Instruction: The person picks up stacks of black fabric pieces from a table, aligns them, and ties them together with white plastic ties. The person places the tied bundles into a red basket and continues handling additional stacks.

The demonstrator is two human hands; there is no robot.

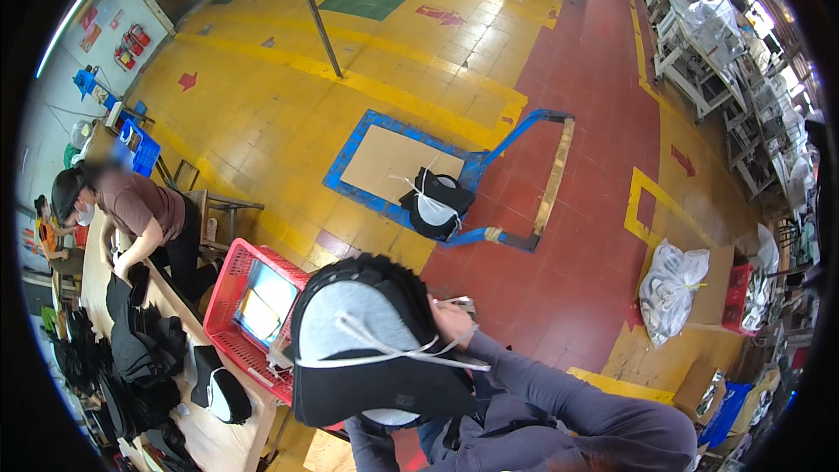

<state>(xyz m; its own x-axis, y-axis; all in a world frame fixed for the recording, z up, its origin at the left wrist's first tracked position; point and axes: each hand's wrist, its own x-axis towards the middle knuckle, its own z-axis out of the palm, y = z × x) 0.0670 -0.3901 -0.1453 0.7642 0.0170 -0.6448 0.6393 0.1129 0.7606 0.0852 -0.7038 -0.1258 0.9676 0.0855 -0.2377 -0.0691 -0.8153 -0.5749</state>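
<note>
A thick stack of black and light grey cut fabric pieces (367, 385), tied with a white strip, is held up in front of me. My right hand (452, 322) is closed on its right edge, beside the knotted strip's loose ends. The left forearm reaches under the stack, and my left hand is hidden behind it. Ahead, a similar tied bundle (437, 203) rests on a low blue platform cart (350, 150) lined with cardboard (393, 162).
A red plastic basket (229, 284) with papers stands at my left, against a table (214, 446) bearing black fabric piles (144, 341). A co-worker (157, 218) leans over that table. White plastic bags (671, 288) lie at right. A thin post (316, 13) rises beyond the cart.
</note>
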